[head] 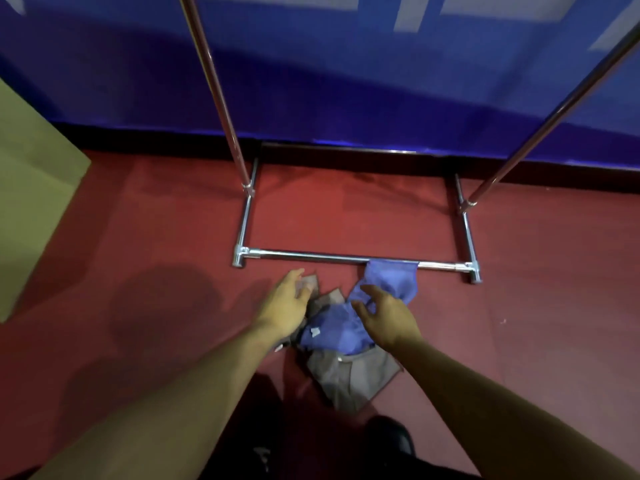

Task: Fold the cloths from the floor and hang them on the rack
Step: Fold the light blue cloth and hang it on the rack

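– Red floor [173,216], blue wall [346,81] behind w/ pale blocks up top, too blurred & cut off to read as writing. Any labels?

– Small white tag [315,331] on the blue cloth [336,327], no text legible. Another pale tag on the grey cloth [349,375], also unreadable.

– Where's the pile?

– On the floor just in front of the rack [346,257]'s front base bar. A corner of blue cloth lies over that bar. Grey cloth sits under & nearer the person; how many pieces, can't tell, they're bunched.

– Hands?

– Left hand [289,301] over the pile's left edge, fingers straight-ish & spread, gripping nothing; the tips overlap a grey bit, contact unclear. Right hand [386,315] above the blue cloth, fingers loosely curved, thumb out, holding nothing as far as I see.

– Rest?

– Rack uprights run out of frame at top, so no hanging bar visible. Tan panel [31,188] at left, cut off. Dark shoe [391,439] at bottom, mostly in shadow.
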